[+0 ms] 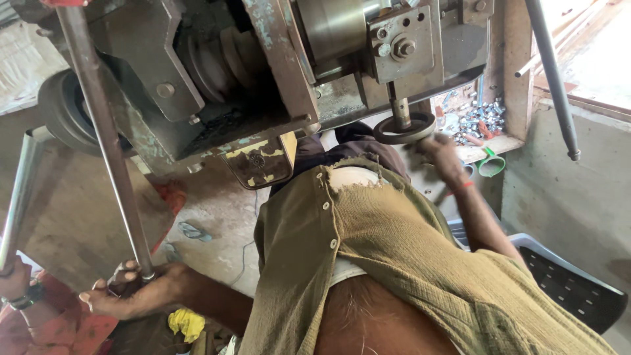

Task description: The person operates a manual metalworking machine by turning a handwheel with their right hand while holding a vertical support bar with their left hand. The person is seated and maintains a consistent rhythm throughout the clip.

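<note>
I see my left hand (128, 292) gripping the steel rod (105, 141) beside the machine (263, 72), steadying it; my right hand (439, 154) grasps its handwheel (404, 128).

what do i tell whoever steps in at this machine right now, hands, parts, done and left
Left hand: closed round the lower end of the long grey steel rod, which slants up in front of the worn grey-green metal machine.
Right hand: on the rim of the small round dark handwheel under the machine; the grip is blurred.
Another person's hand holds a pale metal tube at far left.
Done: rod and handwheel both in hand.
Left: neither is released; no workpiece is in view.
</note>
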